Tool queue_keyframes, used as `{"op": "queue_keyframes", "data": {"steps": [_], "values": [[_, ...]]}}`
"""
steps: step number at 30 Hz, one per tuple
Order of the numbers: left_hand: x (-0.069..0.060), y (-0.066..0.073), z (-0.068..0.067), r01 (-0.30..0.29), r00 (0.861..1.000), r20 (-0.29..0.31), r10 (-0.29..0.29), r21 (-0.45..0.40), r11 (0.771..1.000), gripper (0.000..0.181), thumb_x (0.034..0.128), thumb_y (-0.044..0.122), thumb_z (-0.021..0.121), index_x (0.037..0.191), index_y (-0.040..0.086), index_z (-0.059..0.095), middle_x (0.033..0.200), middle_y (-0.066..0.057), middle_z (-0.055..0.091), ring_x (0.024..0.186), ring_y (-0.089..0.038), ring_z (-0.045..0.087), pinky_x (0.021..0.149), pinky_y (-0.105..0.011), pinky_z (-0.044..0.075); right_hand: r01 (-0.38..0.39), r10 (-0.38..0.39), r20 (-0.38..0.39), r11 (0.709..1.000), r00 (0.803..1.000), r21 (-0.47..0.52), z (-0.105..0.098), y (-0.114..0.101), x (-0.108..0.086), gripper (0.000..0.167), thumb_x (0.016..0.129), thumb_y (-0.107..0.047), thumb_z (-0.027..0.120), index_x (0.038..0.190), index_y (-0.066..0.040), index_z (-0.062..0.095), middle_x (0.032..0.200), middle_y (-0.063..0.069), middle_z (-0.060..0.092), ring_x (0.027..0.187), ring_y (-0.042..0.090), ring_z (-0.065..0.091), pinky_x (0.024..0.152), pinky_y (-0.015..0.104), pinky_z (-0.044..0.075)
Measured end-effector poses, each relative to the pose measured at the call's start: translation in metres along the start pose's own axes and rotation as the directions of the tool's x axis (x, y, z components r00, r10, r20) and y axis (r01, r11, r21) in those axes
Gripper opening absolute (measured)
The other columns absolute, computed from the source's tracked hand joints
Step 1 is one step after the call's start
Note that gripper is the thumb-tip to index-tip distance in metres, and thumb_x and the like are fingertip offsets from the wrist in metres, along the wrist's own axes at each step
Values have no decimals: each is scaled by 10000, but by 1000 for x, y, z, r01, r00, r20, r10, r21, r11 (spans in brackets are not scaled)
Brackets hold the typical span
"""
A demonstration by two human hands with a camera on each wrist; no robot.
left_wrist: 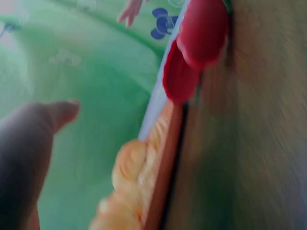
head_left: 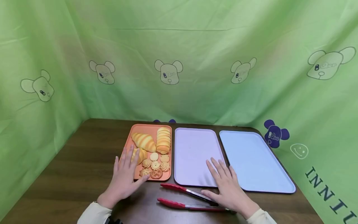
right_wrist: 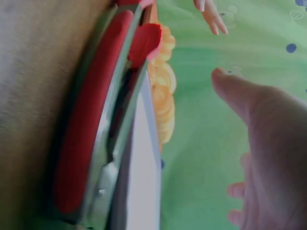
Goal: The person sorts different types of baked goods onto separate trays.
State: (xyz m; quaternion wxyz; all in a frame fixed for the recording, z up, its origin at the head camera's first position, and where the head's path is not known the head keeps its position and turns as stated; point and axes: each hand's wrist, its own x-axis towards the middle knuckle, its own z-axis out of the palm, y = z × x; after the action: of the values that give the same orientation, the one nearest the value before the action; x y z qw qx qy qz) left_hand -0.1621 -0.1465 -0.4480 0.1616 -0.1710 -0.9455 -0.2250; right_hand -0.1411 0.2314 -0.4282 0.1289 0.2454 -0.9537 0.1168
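My left hand [head_left: 124,179] is held with its fingers spread over the front left corner of an orange tray [head_left: 129,140], hiding part of the smaller croissant [head_left: 142,154]. On this tray also lie a large croissant [head_left: 144,141], a ridged bread roll [head_left: 163,140] and several cookies [head_left: 155,165]. My right hand [head_left: 225,188], fingers straight, hovers above the front right of a lilac tray [head_left: 195,152]. Below it, red-tipped metal tongs [head_left: 171,203] lie on the table with their arms apart, the right end partly covered. Neither hand holds anything.
A light blue tray [head_left: 254,158] lies at the right of the dark wooden table [head_left: 64,174]. Green curtains [head_left: 134,99] printed with bear heads hang behind the table and on both sides.
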Motion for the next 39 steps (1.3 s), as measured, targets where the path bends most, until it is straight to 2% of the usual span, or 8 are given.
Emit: {"op": "queue_keyframes", "data": {"steps": [4,7,15,18,20,22,32,39], "values": [[-7,-24,-4,69,998,-1,-70,-171,983,1070,891,422,725,1609,132,-14,1655,-178,-10,1480,-441,-23,1088,-734,78,78,-78,-13,995,997,54,7,-1,-7,907,798,-584,749,1479,-89,411,1385,155,460,1241,376,423,952,620,346],[-10,-44,-6,150,988,21,-152,-330,932,1124,879,346,758,1600,150,-82,1637,-235,-19,1461,-487,4,1056,-761,138,108,-111,33,989,993,104,13,-3,-12,883,787,-634,737,1416,-77,463,1295,93,481,1161,285,443,880,515,391],[-7,-81,-5,261,965,164,-203,-661,704,1193,865,95,772,1558,83,-199,1582,-350,66,1435,-525,85,1113,-663,168,153,-189,156,965,970,215,25,-5,-20,866,783,-691,703,1361,-84,483,1166,-69,470,1034,104,431,796,360,414],[-8,-89,-1,257,966,184,-182,-753,606,1188,859,-9,749,1548,64,-216,1566,-362,122,1429,-517,130,1143,-383,315,165,-215,203,958,955,236,29,-6,-22,825,820,-680,671,1366,-94,470,1159,-76,476,1045,89,430,793,347,416],[-9,-93,1,242,970,178,-166,-788,566,1191,844,-62,740,1546,54,-215,1549,-372,166,1417,-518,166,1068,-196,365,171,-224,225,958,948,230,31,-7,-22,783,852,-671,640,1354,-92,479,1157,-73,485,1045,93,430,790,345,416],[-11,-96,2,230,973,170,-158,-807,544,1196,831,-94,735,1549,59,-209,1539,-374,200,1410,-511,188,967,-51,337,189,-237,216,957,947,219,32,-9,-21,726,884,-646,619,1340,-94,499,1149,-77,493,1042,99,438,787,340,411],[-25,-98,0,239,966,144,-214,-810,536,1183,803,-146,731,1563,41,-156,1527,-374,249,1383,-352,307,956,-81,388,327,-346,82,926,935,187,42,-13,-14,556,925,-493,663,1296,-100,533,1065,-81,482,960,94,435,725,276,383],[-14,-95,3,266,961,179,-212,-813,517,1166,808,-152,724,1570,45,-136,1540,-362,239,1399,-474,247,934,-91,402,318,-340,99,930,935,187,35,-10,-16,542,938,-487,651,1296,-94,544,1068,-92,482,953,73,437,781,312,431]]}}
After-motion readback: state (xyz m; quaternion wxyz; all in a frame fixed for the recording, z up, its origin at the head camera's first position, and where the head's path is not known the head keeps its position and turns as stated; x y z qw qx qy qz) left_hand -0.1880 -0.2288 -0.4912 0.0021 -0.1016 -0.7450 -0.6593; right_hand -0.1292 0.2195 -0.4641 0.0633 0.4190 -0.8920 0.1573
